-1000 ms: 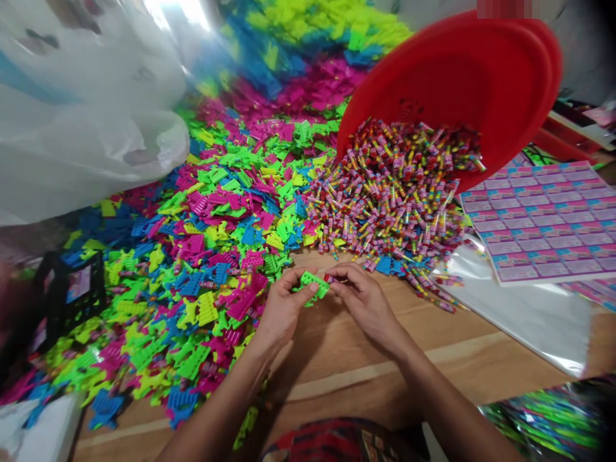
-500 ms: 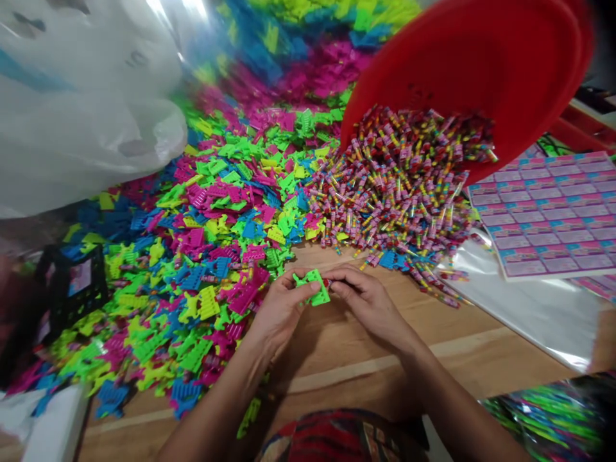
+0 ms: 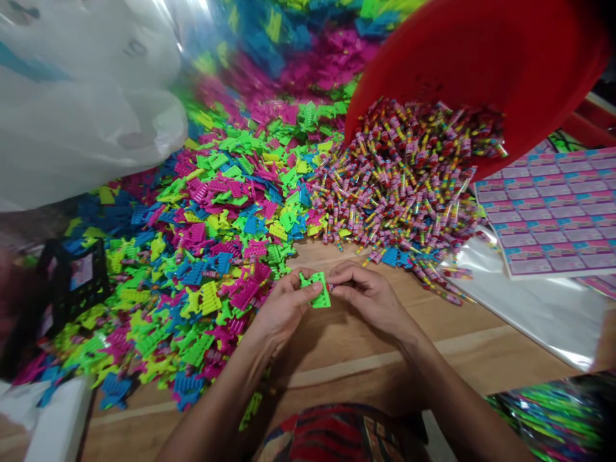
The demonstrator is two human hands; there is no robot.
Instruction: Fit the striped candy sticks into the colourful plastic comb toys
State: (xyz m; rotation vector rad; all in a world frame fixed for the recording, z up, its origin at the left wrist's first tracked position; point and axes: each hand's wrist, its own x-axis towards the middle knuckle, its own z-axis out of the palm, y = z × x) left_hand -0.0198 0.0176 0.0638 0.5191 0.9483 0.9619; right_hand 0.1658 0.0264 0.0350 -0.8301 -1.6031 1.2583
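My left hand (image 3: 289,305) pinches a small bright green plastic piece (image 3: 318,296) with holes along its body, thumb on top. Close at its right edge, my right hand (image 3: 363,292) is closed on a small candy tube (image 3: 330,287), of which only a reddish end shows between the fingertips. Whether that end sits inside the green piece I cannot tell. Both hands are just above the wooden table (image 3: 346,359). Beyond them lie a heap of green, pink, blue and yellow plastic pieces (image 3: 226,192) and a pile of similar candy tubes (image 3: 394,179).
A tipped red tub (image 3: 462,58) spills the tubes at the back right. Printed label sheets (image 3: 553,212) lie on clear plastic bags (image 3: 534,314) to the right. A black basket (image 3: 77,282) stands at the left, below a large whitish plastic sack (image 3: 86,109).
The view has shifted slightly. Both hands stay together at the same place, and the green piece has turned a little, with the red end still at its right edge.
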